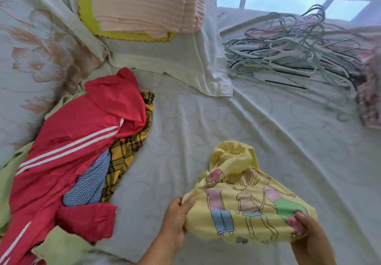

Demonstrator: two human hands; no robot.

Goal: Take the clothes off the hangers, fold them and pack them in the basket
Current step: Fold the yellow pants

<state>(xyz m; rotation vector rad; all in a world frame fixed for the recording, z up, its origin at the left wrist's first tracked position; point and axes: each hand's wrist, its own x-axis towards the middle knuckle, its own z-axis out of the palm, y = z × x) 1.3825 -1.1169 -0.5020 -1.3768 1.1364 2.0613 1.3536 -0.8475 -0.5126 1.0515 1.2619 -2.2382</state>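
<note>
Yellow tee (247, 209) w/ the cartoon print sits low on the bed sheet (206, 120), half bundled. My left hand (175, 219) pinches its left edge, right hand (307, 229) grips the right corner. Risk: collar end's bunched, so the fold prob goes lopsided; no basket in sight.

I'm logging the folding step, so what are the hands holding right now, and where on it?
Both hands hold the yellow printed shirt: the left hand grips its left edge, and the right hand grips its right edge near the hem.
</note>
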